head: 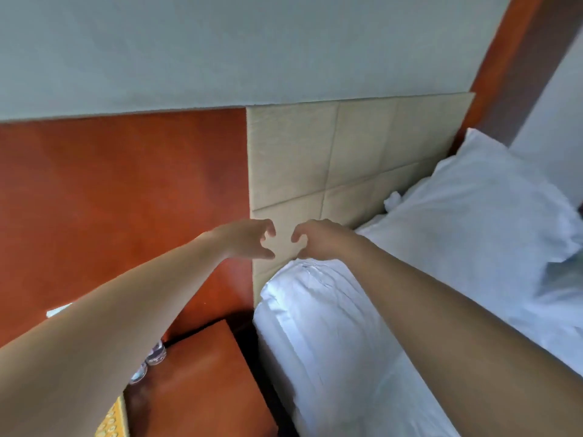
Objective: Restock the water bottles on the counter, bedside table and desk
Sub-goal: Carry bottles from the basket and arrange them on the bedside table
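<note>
Left hand (249,238): centre of frame, arm stretched forward; fingers and thumb bent into a loose C, nothing in it.
Right hand (315,239): just beside the left, mirrored; loosely curled the same way, also holding nothing. Fingertips of the two face each other across a narrow gap, apart.
Behind the hands: beige padded headboard (331,168), stitched into squares; both hands are raised in front of its lower left corner.
Left of headboard: red-brown wood wall panel (126,200), with pale wall (220,42) above it.
Below right hand: bed (331,342) in white sheets, corner tucked against the headboard; white pillow (489,216) toward the right of frame.
Water bottles (156,353): lower left, two clear ones standing close together at the back of the bedside table (195,389), mostly hidden behind the left forearm.
Bedside table: red-brown wood top, just beside the bed, dark gap between.
Bottom left edge: yellow patterned object (112,417), cut off by the forearm; cannot tell what it is.
Left edge, mid-height: small white shape (58,310) above the forearm; too blurred to identify.
</note>
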`<state>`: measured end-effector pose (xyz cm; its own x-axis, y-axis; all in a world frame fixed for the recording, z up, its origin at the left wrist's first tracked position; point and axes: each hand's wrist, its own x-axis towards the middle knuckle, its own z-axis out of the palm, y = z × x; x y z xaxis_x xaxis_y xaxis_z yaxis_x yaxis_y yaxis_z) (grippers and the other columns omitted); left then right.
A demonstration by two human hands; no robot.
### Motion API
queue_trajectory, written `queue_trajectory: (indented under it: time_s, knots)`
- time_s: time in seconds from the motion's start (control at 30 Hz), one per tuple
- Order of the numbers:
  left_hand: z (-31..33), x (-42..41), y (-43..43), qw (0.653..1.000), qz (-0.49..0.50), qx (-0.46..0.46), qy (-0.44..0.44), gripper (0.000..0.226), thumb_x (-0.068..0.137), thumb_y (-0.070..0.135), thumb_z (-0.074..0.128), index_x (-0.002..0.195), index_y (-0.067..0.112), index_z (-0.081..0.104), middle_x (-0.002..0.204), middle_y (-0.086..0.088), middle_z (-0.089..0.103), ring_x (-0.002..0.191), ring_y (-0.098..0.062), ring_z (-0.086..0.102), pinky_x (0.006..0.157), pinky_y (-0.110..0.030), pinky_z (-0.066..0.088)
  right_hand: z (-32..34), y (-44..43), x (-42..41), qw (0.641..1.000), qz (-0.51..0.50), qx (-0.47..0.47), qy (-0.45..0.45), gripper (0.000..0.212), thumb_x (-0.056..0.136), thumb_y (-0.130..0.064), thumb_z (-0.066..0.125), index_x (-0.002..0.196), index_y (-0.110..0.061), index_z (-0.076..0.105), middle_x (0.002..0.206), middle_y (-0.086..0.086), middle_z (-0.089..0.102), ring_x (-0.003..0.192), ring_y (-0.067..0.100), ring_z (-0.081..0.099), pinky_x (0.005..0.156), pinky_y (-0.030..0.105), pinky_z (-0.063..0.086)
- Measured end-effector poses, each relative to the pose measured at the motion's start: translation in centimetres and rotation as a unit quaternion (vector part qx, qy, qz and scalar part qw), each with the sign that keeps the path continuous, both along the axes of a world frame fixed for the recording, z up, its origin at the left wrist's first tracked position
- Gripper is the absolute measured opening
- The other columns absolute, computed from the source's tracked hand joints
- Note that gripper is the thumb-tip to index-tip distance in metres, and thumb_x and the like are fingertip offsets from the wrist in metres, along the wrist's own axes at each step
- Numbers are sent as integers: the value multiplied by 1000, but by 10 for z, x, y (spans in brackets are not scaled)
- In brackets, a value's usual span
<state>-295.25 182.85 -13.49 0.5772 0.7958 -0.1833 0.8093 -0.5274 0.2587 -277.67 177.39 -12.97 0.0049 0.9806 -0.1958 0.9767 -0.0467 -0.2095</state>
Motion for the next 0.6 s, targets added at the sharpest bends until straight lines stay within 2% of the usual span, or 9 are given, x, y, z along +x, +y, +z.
queue_trajectory:
  time_s: [0.13, 0.27, 0.4, 0.47, 0.6]
  knots:
    - [26, 89, -51, 991, -122, 31, -34, 43, 90, 33, 65, 130, 23, 51, 126, -1, 59, 115, -21, 55, 99, -35, 42, 25, -107, 69, 991, -134, 24, -11, 37, 88, -32, 64, 124, -34, 56, 127, -4, 56, 114, 21, 54, 98, 37, 45]
    - [48, 183, -133, 964, -248, 41, -84, 31, 92, 33, 62, 122, 28, 56, 117, 5, 62, 106, -14, 56, 96, -33, 45, 58, -233, 141, 961, -275, 11, -41, 36, 89, -33, 64, 124, -31, 56, 127, -2, 54, 115, 22, 54, 99, 37, 45]
    - [70, 268, -239, 912, -385, 44, -134, 31, 89, 30, 66, 119, 26, 58, 108, 8, 60, 103, -18, 60, 96, -39, 48, 95, -358, 188, 921, -378, 64, -69, 39, 87, -25, 66, 125, -25, 60, 130, -2, 55, 116, 21, 54, 94, 28, 42]
    - [83, 306, -295, 884, -440, 38, -155, 35, 88, 26, 68, 121, 22, 58, 109, 5, 62, 103, -20, 60, 95, -40, 48, 107, -413, 201, 899, -424, 80, -81, 38, 85, -23, 67, 123, -26, 62, 126, 0, 59, 108, 21, 56, 91, 28, 43]
    - [88, 365, -423, 824, -542, 4, -165, 36, 87, 25, 69, 121, 22, 57, 107, 6, 62, 103, -19, 60, 96, -39, 47, 103, -533, 214, 847, -521, 68, -76, 39, 84, -27, 69, 122, -28, 62, 123, 1, 60, 106, 22, 57, 86, 29, 45]
